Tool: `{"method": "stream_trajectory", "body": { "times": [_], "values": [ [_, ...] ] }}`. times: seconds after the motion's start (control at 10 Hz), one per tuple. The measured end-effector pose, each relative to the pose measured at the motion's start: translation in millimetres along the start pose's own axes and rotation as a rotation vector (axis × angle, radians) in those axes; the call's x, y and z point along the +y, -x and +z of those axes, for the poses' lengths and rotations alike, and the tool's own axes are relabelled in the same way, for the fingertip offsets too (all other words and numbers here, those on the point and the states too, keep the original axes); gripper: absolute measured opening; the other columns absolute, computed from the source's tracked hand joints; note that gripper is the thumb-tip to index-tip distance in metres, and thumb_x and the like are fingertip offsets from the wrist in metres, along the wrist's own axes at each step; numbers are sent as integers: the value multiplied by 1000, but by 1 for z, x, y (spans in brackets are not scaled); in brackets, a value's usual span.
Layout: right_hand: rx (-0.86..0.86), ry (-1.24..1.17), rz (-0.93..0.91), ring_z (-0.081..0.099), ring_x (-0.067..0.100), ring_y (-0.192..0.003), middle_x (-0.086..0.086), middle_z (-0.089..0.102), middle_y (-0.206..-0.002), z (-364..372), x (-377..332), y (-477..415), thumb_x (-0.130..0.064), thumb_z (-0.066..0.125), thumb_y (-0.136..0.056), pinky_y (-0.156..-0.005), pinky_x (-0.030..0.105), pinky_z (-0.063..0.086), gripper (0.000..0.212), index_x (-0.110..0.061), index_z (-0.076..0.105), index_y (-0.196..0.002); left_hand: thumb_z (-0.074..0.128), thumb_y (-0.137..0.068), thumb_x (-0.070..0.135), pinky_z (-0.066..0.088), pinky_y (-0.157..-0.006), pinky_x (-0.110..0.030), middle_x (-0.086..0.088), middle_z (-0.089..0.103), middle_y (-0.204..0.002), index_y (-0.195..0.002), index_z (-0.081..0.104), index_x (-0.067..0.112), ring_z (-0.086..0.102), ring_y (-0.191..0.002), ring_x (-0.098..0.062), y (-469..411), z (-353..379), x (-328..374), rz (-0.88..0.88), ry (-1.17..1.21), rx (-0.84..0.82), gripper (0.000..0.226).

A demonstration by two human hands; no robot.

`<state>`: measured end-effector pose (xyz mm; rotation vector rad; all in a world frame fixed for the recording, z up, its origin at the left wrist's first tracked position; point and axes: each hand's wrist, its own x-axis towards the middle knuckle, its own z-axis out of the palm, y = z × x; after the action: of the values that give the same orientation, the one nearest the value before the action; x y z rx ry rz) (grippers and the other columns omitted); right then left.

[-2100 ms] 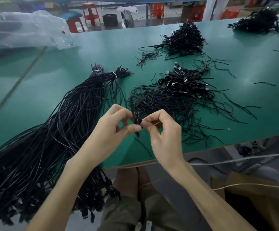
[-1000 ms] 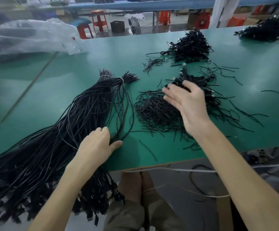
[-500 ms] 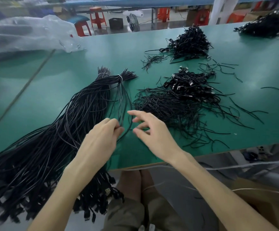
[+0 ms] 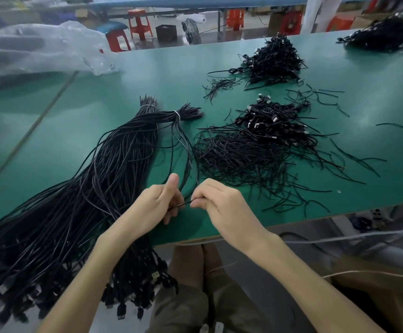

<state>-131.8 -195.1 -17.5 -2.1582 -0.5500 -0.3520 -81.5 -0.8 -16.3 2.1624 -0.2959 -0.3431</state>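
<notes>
A big bundle of long black cables (image 4: 114, 169) lies on the green table (image 4: 99, 111), bound near its far end by white ties, its plug ends hanging over the front edge at the left. My left hand (image 4: 156, 205) and my right hand (image 4: 217, 203) meet just above the front edge. Both pinch one thin black cable (image 4: 183, 186) that loops up from the bundle; a short stretch of it spans the gap between my fingers. My left thumb points up.
A heap of short black twist ties (image 4: 243, 155) lies to the right of the bundle, with a pile of coiled cables (image 4: 275, 121) behind it. Further piles (image 4: 275, 61) sit at the back, another pile (image 4: 383, 34) at the far right. A clear plastic bag (image 4: 39, 49) lies back left.
My right hand came back from the pile of coiled cables toward my left hand. Both hands have closed on one cable drawn from the bundle.
</notes>
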Motion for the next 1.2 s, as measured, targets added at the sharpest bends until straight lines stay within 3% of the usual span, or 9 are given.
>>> {"method": "stream_trajectory", "body": {
  "times": [0.2,0.3,0.4,0.5,0.7,0.8,1.0,1.1,1.2],
  "values": [
    [-28,77,-126,57,24,-91,7,62,-95,34,-12,12,-12,60,-101,-82,40,51,15,-2,66,-93,56,-104,34,43,-54,-18,5,66,-67,-89,63,20,58,-55,-4,-29,-6,-6,95,-102,264,22],
    [-74,79,-102,58,24,-97,8,63,-100,36,-9,10,-14,57,-103,-89,38,50,18,-1,68,-99,57,-103,28,42,-69,-16,5,63,-94,-101,60,20,58,-79,-4,-58,-25,1,92,-240,414,8],
    [-80,57,-47,57,19,-101,6,63,-104,33,-6,8,-16,56,-104,-94,30,47,19,-2,68,-104,58,-101,23,46,-95,-34,-8,56,-113,-115,60,9,55,-102,-23,-95,-50,12,111,-359,544,20],
    [-105,48,-24,55,13,-103,1,62,-107,31,-2,1,-20,56,-105,-97,24,44,20,-5,68,-107,58,-100,33,40,-109,-46,-21,54,-132,-135,52,1,50,-124,-37,-134,-61,23,39,-534,496,48],
    [-163,8,43,52,7,-114,-7,59,-118,35,18,-9,-28,56,-106,-111,21,34,23,-12,67,-116,47,-96,68,19,-120,-51,-28,26,-155,-149,32,-1,25,-145,-43,-206,-53,26,-127,-821,349,89],
    [-155,35,21,51,3,-118,-12,58,-121,42,26,-9,-38,54,-105,-113,16,28,27,-18,68,-117,50,-98,62,26,-117,-50,-25,36,-148,-141,43,3,31,-141,-42,-234,-51,20,-88,-1011,285,73],
    [-154,-113,96,49,-6,-115,-19,54,-117,43,33,-21,-46,52,-102,-106,15,34,28,-24,68,-108,48,-103,24,37,-104,-49,-21,58,-132,-125,50,5,52,-123,-39,-267,-55,5,-127,-1208,283,30],
    [-146,-181,145,45,-12,-124,-34,48,-127,40,36,-14,-51,47,-103,-110,14,31,20,-40,60,-115,47,-99,10,40,-101,-49,-21,65,-123,-120,51,5,62,-115,-39,-281,-64,4,-128,-1132,351,22],
    [-69,-149,189,45,-13,-124,-37,45,-133,170,39,-59,-52,45,-103,-109,13,33,22,-44,56,-120,40,-104,18,43,-97,-48,-27,65,-125,-120,52,2,62,-116,-45,-299,-98,17,-192,-770,551,26]
  ]
}}
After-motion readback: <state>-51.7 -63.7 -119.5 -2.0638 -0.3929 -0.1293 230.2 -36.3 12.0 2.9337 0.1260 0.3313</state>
